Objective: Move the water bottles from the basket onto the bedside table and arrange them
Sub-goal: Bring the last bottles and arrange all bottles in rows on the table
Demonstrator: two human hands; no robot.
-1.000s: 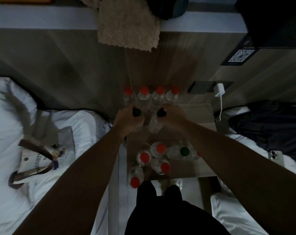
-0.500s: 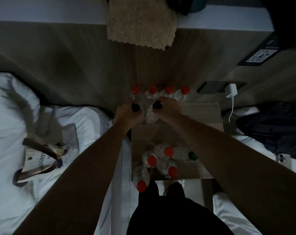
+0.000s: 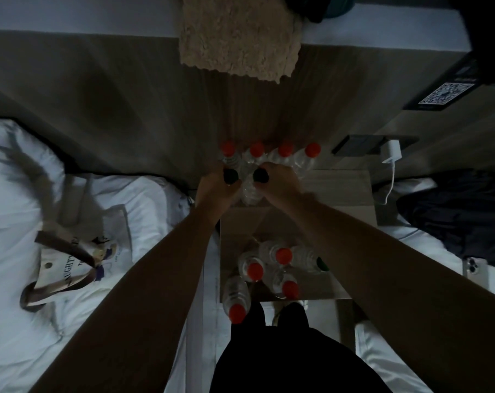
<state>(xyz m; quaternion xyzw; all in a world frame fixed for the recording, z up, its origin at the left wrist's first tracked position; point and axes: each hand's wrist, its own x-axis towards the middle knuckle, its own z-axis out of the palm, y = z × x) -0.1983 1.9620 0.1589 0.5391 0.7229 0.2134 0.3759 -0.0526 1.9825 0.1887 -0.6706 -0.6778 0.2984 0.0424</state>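
Fingers of my left hand (image 3: 215,191) are wrapped around a dark-capped bottle (image 3: 231,176), and those of my right hand (image 3: 280,184) are closed around a second dark-capped bottle (image 3: 260,175); both bottles stand upright at the far end of the bedside table (image 3: 345,191), side by side and close together, with another clear bottle body (image 3: 250,194) showing between my hands; just behind them a row of four red-capped bottles (image 3: 270,151) stands against the wood-panelled wall (image 3: 127,109), caps level, bodies touching or nearly so; I cannot tell in this dim light whether the two in my grip touch that row. Nearer to me, at the front of the tabletop, a loose cluster of bottles (image 3: 272,265) lies or leans at odd angles; three show red caps, one further right has a green cap (image 3: 322,263), and a fourth red-capped bottle (image 3: 235,296) hangs over the front left corner. I see no basket clearly; a printed tote bag (image 3: 79,262) lies on the white bed (image 3: 19,194) to my left; a charger (image 3: 392,151) is plugged in at the wall to the right, and a phone (image 3: 474,269) rests on the right-hand bed.
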